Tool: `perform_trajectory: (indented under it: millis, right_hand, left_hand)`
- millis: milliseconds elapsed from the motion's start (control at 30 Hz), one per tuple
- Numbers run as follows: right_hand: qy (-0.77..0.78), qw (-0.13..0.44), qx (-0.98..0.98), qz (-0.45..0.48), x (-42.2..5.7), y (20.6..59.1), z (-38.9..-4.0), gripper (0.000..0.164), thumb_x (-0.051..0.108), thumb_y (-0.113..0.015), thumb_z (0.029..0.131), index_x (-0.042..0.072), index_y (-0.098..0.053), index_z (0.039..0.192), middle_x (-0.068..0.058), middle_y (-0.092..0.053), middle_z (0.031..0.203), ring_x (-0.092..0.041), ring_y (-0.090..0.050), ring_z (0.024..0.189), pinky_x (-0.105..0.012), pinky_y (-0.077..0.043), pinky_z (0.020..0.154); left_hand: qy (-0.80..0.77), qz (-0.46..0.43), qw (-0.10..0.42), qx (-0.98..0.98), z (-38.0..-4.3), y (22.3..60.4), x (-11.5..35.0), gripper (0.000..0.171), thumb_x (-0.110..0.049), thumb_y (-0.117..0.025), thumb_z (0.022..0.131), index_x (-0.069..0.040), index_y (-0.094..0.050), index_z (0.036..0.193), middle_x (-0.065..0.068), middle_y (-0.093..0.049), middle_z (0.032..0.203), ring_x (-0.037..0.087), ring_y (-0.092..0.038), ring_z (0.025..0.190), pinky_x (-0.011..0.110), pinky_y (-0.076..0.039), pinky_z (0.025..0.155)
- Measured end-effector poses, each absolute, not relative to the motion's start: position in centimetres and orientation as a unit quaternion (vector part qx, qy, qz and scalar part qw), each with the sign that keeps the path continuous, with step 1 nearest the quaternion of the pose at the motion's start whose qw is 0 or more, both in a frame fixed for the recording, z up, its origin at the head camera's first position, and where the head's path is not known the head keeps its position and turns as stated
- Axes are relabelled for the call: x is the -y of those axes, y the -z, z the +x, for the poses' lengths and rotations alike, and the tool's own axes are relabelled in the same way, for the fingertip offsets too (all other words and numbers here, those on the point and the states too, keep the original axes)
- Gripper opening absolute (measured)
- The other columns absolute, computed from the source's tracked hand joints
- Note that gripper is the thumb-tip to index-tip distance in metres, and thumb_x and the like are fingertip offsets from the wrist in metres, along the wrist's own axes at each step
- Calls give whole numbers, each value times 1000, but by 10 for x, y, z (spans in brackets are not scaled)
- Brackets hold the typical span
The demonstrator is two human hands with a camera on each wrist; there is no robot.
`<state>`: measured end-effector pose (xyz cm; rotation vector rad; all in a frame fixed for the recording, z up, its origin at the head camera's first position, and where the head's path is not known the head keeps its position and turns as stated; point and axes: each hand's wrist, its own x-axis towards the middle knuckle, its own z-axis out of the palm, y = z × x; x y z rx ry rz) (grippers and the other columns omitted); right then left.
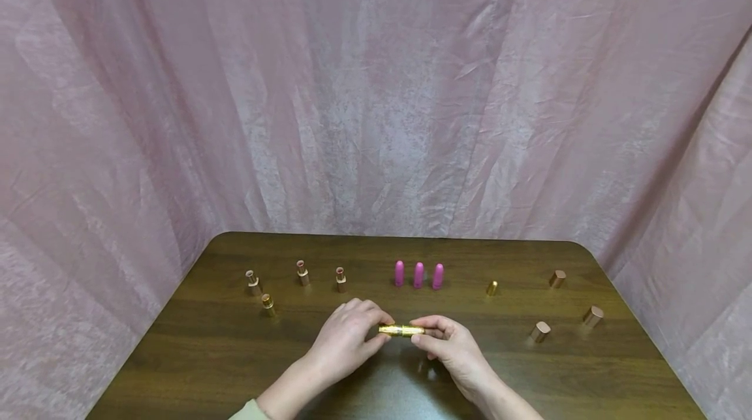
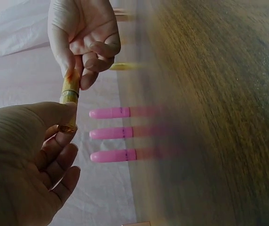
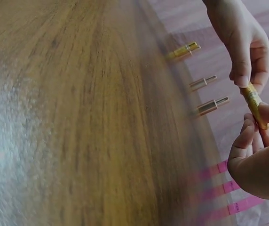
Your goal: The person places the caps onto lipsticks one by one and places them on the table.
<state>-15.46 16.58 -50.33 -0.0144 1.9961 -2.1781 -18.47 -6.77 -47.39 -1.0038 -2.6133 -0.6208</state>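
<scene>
A shiny gold lipstick tube [image 1: 402,330] lies sideways between both hands, above the near middle of the table. My left hand [image 1: 348,341] pinches its left end between thumb and fingers. At the other end, the thumb and fingers of my right hand [image 1: 458,349] pinch it too. A ring-like band shows around the middle of the tube [image 2: 69,93] in the left wrist view. From the right wrist side, the same gold tube [image 3: 252,101] slants between the two thumbs, its ends partly hidden by fingers.
Three pink bullet-shaped tubes [image 1: 419,275] stand beyond the hands. To the left are three rose-gold lipstick bases [image 1: 303,274] without caps and a gold base [image 1: 268,304]. Rightward stand a small gold cap [image 1: 492,288] and three rose-gold caps [image 1: 540,332]. Pink curtains [image 1: 388,93] surround the wooden table [image 1: 194,355].
</scene>
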Motion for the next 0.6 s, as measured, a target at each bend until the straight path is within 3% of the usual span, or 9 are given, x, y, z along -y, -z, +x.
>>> perform_trajectory:
  millis: [600]
  right_hand:
    - [728, 83, -681, 0, -161, 502, -152, 37, 8, -79, 87, -6, -68, 119, -9, -72, 102, -14, -61, 85, -25, -48, 69]
  left_hand:
    - [194, -369, 162, 894, -183, 472, 66, 16, -27, -80, 89, -24, -75, 104, -14, -67, 103, 9, -58, 94, 31, -47, 81]
